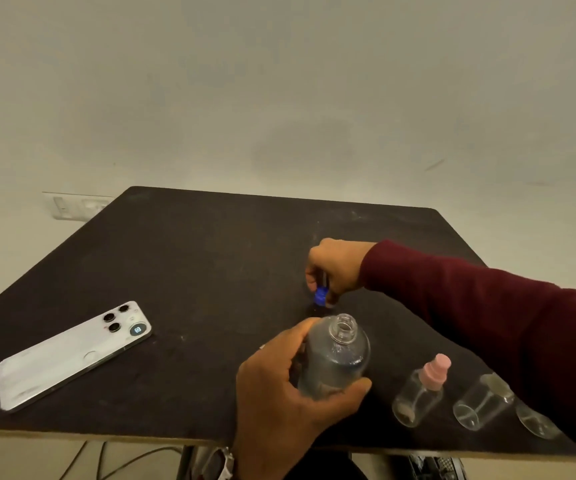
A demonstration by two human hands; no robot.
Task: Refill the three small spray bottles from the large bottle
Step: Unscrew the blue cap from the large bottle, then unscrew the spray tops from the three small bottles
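Nearest the person, the left hand (pixel 290 386) is wrapped around the body of the large bottle (pixel 335 358), a clear, smooth plastic cylinder with rounded shoulders and a ribbed, threaded neck that stands open with no cap on it. The thumb curls across its lower front and the fingers close round the far side, so the grip is firm. Just to the right of that hand, three small spray bottles stand in a row near the front edge of the table (pixel 182 258): the first small bottle (pixel 418 396) is clear with a pale pink pump top, the second small bottle (pixel 482 403) is clear and its top is partly covered by the dark red sleeve (pixel 480 306), and the third small bottle (pixel 536 424) shows only its round base under that sleeve. Beyond the large bottle, the right hand (pixel 335 268) reaches across, fingers pinched down on a small blue cap (pixel 321 295) held at or just above the matt black tabletop. Well to the left of both hands lies a white phone (pixel 72 355), flat, glossy, face down. The far half of the table behind the right hand is bare up to its rounded back corners
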